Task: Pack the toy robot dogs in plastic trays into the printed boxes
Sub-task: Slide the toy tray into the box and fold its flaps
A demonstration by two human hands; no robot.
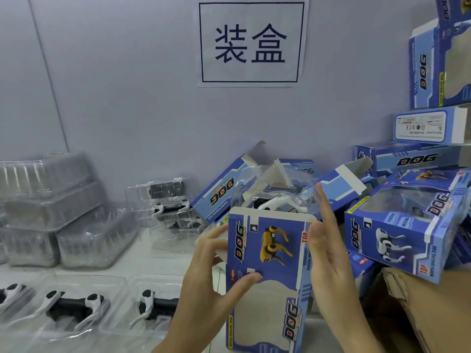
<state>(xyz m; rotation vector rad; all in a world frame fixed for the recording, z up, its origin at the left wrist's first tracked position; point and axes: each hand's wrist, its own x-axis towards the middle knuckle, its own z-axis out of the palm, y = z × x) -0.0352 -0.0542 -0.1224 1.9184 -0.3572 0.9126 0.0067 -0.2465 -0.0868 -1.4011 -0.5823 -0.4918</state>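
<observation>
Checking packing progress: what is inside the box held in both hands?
A clear tray with a white-legged toy dog sticks out of the box top; the printed panel hides everything lower.

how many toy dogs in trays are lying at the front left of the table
3 show: one cut off at the left edge, one beside it, and one by the left hand. More trayed dogs are stacked further back, so others may be hidden.

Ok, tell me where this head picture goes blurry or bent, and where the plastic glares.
Head view: the stacked empty trays at left are smeared by blur; the wall sign leans from wide-angle distortion; the trayed dogs in front carry pale glare; lighting is flat and bluish, with the held box and both hands fairly sharp.
</observation>
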